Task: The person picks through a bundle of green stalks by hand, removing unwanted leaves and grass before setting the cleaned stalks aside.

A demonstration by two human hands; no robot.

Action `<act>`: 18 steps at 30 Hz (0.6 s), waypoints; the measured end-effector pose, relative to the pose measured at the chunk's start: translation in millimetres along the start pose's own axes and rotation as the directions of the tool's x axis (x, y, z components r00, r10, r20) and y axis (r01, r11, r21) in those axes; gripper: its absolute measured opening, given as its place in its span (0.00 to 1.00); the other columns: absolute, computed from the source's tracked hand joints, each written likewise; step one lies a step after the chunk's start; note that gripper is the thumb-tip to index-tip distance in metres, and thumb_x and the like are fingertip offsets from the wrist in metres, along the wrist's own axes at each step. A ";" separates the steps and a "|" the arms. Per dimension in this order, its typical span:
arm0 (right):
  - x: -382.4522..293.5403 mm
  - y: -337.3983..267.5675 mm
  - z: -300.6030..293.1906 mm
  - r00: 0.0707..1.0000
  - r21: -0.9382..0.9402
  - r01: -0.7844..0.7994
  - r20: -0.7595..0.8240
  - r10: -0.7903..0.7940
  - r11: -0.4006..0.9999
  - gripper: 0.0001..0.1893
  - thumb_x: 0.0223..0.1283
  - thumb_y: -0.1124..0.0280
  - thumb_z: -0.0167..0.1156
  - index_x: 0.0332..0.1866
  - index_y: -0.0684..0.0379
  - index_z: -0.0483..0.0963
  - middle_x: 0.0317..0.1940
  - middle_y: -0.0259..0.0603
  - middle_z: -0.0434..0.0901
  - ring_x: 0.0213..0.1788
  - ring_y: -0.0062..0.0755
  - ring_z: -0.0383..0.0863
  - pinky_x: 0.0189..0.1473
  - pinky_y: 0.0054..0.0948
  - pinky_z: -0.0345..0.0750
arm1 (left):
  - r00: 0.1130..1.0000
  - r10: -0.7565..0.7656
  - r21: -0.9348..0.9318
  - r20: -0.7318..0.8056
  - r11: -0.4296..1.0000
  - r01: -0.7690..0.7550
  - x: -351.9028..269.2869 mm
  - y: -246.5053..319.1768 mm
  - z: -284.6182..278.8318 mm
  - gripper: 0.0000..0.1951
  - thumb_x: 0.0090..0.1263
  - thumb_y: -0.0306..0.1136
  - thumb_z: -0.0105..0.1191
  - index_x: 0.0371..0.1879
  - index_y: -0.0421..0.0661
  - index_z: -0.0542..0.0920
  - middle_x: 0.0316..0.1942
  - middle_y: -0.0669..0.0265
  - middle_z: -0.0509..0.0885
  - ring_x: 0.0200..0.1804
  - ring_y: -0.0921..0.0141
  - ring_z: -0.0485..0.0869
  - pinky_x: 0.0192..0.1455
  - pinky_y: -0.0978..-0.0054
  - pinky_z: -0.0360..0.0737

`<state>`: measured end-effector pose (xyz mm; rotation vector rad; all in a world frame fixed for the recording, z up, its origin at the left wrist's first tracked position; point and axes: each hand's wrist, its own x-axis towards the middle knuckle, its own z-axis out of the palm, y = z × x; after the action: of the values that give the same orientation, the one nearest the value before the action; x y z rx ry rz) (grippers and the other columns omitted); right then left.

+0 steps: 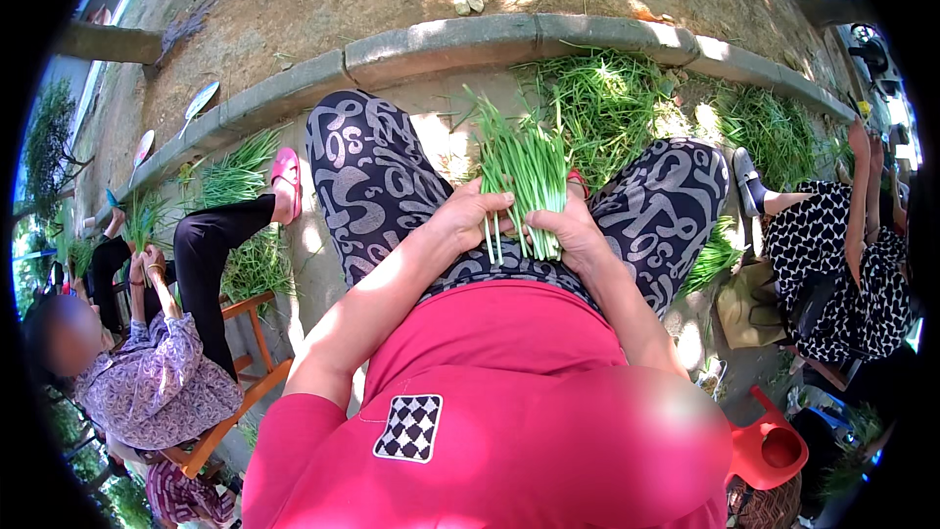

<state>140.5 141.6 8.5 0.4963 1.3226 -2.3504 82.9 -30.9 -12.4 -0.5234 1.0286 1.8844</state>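
Between my knees, over my lap, both hands are on a bunch of long green stalks (540,176) that look like garlic chives. The pale cut ends point towards me and the leafy tips away. My left hand (474,214) holds a few stalks at the bunch's left side, its thumb pointing across them. My right hand (569,231) is closed round the thicker part near the pale ends, thumb on top. Just beyond the bunch, a large loose heap of green leaves (606,103) lies on the pavement against the kerb.
A stone kerb (448,48) curves across ahead, with bare soil beyond. At left, a seated person (158,382) holds greens beside more piles (239,173). At right sit a person in a patterned dress (815,235), an olive bag (749,305) and a red plastic container (771,448).
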 end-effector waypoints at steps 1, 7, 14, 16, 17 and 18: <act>0.6 1.1 1.8 0.999 -0.025 0.044 0.006 -0.043 0.999 0.23 0.47 0.83 0.59 0.53 0.66 0.72 0.39 0.38 0.81 0.36 0.25 0.81 0.37 0.22 0.78 | 1.000 -0.014 0.017 -0.010 1.000 0.014 -0.8 0.3 1.0 0.17 0.69 0.20 0.49 0.57 0.46 0.71 0.48 0.61 0.81 0.48 0.65 0.83 0.52 0.63 0.83; 3.7 2.4 4.0 0.998 -0.205 0.061 0.016 -0.058 0.977 0.21 0.45 0.80 0.63 0.50 0.66 0.73 0.38 0.37 0.80 0.37 0.24 0.80 0.39 0.22 0.77 | 1.000 0.011 0.085 -0.005 0.996 -0.011 4.1 -7.9 -3.3 0.17 0.69 0.19 0.48 0.56 0.44 0.71 0.49 0.61 0.81 0.47 0.65 0.83 0.49 0.64 0.84; 13.0 19.5 -0.5 0.996 -0.255 0.077 -0.018 -0.084 0.964 0.24 0.41 0.82 0.71 0.48 0.66 0.73 0.39 0.37 0.81 0.40 0.26 0.82 0.42 0.25 0.79 | 1.000 0.000 0.082 0.014 0.997 -0.002 8.6 -10.7 -6.3 0.16 0.69 0.19 0.49 0.55 0.41 0.72 0.48 0.60 0.81 0.46 0.64 0.83 0.49 0.65 0.84; 15.4 18.5 2.4 0.997 -0.276 0.079 -0.001 -0.082 0.958 0.24 0.42 0.82 0.71 0.48 0.66 0.74 0.42 0.38 0.81 0.42 0.27 0.82 0.45 0.25 0.79 | 1.000 0.008 0.066 0.008 0.998 -0.009 8.0 -10.5 -4.8 0.16 0.68 0.19 0.50 0.55 0.41 0.72 0.47 0.60 0.81 0.46 0.65 0.83 0.49 0.66 0.85; 15.7 16.8 3.5 0.997 -0.286 0.081 0.008 -0.082 0.955 0.23 0.42 0.82 0.70 0.48 0.66 0.74 0.43 0.38 0.81 0.42 0.28 0.82 0.46 0.25 0.79 | 1.000 0.013 0.059 0.009 0.998 -0.014 7.4 -10.6 -4.1 0.16 0.68 0.19 0.50 0.55 0.41 0.72 0.47 0.60 0.81 0.46 0.65 0.83 0.49 0.67 0.85; 13.6 12.3 5.7 0.998 -0.256 0.068 0.020 -0.065 0.964 0.24 0.43 0.82 0.69 0.50 0.66 0.74 0.44 0.39 0.81 0.43 0.28 0.82 0.47 0.25 0.78 | 1.000 0.019 0.048 0.008 0.999 -0.020 6.1 -10.5 -3.7 0.17 0.68 0.19 0.51 0.55 0.41 0.72 0.47 0.61 0.81 0.46 0.66 0.83 0.49 0.68 0.85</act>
<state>134.3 128.6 -4.2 0.3632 1.6327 -2.1844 88.7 -28.2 -23.4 -0.4797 1.0748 1.8728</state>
